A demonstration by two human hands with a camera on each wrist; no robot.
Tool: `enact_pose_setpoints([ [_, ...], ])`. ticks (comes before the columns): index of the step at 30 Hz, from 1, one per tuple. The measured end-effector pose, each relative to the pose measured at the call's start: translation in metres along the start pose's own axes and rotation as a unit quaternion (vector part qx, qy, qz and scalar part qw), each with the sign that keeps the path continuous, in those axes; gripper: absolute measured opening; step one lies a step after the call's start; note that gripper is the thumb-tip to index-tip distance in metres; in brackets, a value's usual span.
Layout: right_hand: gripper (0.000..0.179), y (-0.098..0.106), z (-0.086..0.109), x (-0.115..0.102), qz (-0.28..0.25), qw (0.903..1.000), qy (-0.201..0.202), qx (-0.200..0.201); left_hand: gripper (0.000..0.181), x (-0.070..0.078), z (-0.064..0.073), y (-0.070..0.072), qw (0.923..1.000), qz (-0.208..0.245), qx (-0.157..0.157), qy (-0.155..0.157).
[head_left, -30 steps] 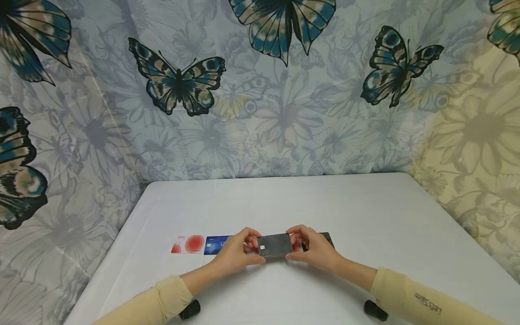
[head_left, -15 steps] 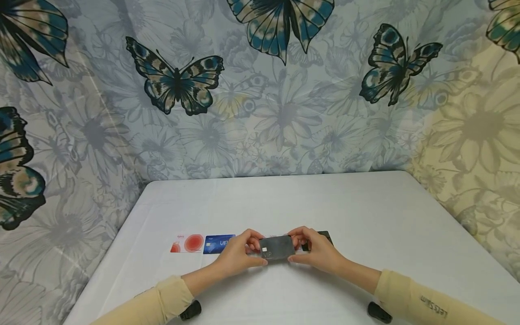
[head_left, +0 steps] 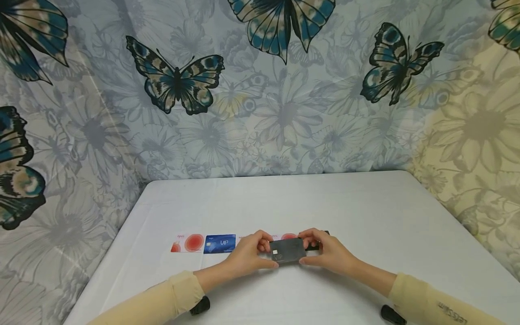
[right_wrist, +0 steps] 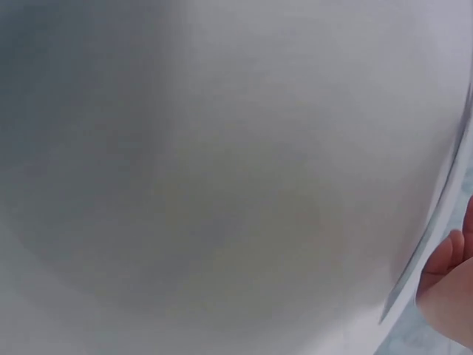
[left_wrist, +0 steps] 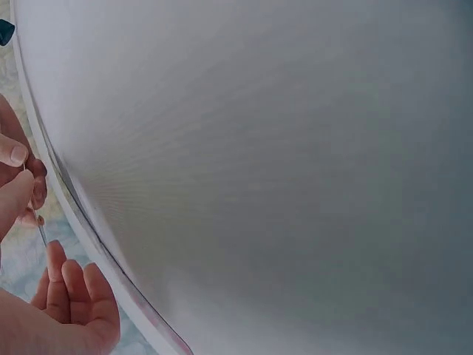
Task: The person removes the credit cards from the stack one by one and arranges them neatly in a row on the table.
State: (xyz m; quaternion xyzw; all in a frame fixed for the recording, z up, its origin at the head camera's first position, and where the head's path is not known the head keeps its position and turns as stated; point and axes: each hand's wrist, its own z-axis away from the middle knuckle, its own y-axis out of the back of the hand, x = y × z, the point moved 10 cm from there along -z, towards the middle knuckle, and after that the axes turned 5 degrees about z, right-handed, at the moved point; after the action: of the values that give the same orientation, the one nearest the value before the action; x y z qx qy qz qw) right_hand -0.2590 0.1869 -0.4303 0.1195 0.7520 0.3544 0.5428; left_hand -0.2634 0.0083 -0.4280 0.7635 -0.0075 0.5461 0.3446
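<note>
A dark grey VIP card point(head_left: 288, 251) is held upright above the table between both hands. My left hand point(head_left: 253, 253) pinches its left end between thumb and fingers, while my right hand point(head_left: 327, 253) does the same at the right end. In the left wrist view, the card shows only as a thin edge point(left_wrist: 42, 234) by the fingers. Only part of the right hand point(right_wrist: 447, 288) enters the right wrist view, at the edge. Behind the held card, a white card with a red circle point(head_left: 289, 236) and a black card point(head_left: 313, 247) are partly covered.
Left of the hands, a white card with a red circle point(head_left: 194, 243) and a blue VIP card point(head_left: 220, 243) lie in a row on the white table point(head_left: 325, 203). Black wrist devices point(head_left: 200, 306) sit under the sleeves. A butterfly-patterned cloth point(head_left: 284, 113) hangs behind.
Both hands have shifted right together with the grey card still pinched between them. The blue VIP card, formerly partly covered by the left hand, now shows fully.
</note>
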Motion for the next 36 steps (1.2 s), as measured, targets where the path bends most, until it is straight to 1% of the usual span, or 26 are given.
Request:
enact_pose_setpoints([
  [2,0.058,0.005,0.003,0.003,-0.003,1.0,0.004,0.003,0.054,0.001,-0.005,-0.005,0.9999,-0.009,-0.006,0.004],
  [5,0.057,0.013,0.007,0.009,-0.002,0.9999,0.004,0.012,0.053,0.004,-0.015,-0.012,0.9994,-0.026,-0.015,0.018],
  [7,0.056,0.02,0.01,0.014,0.005,0.9998,0.001,0.02,0.053,0.007,-0.022,-0.016,0.9984,-0.046,-0.019,0.027],
  [9,0.055,0.027,0.014,0.019,0.011,0.9996,0.005,0.027,0.053,0.012,-0.03,-0.021,0.9974,-0.062,-0.025,0.028],
  [12,0.052,0.038,0.018,0.025,0.018,0.9991,0.015,0.035,0.052,0.019,-0.042,-0.03,0.996,-0.082,-0.03,0.018],
  [16,0.051,0.054,0.023,0.031,0.024,0.9986,0.028,0.039,0.053,0.026,-0.058,-0.044,0.9951,-0.093,-0.033,0.005],
  [21,0.053,0.07,0.03,0.045,0.045,0.9978,0.021,0.043,0.053,0.029,-0.077,-0.062,0.9924,-0.117,-0.035,0.007],
  [25,0.054,0.083,0.035,0.06,0.066,0.9968,0.017,0.043,0.053,0.031,-0.093,-0.076,0.9886,-0.144,-0.038,0.02],
  [31,0.054,0.107,0.042,0.074,0.126,0.9902,0.032,0.05,0.056,0.037,-0.115,-0.098,0.9779,-0.203,-0.043,0.027],
  [33,0.053,0.112,0.044,0.076,0.133,0.9893,0.039,0.047,0.056,0.04,-0.121,-0.105,0.9748,-0.218,-0.042,0.027],
  [36,0.052,0.118,0.046,0.079,0.137,0.9886,0.045,0.043,0.055,0.043,-0.127,-0.112,0.9721,-0.23,-0.039,0.024],
])
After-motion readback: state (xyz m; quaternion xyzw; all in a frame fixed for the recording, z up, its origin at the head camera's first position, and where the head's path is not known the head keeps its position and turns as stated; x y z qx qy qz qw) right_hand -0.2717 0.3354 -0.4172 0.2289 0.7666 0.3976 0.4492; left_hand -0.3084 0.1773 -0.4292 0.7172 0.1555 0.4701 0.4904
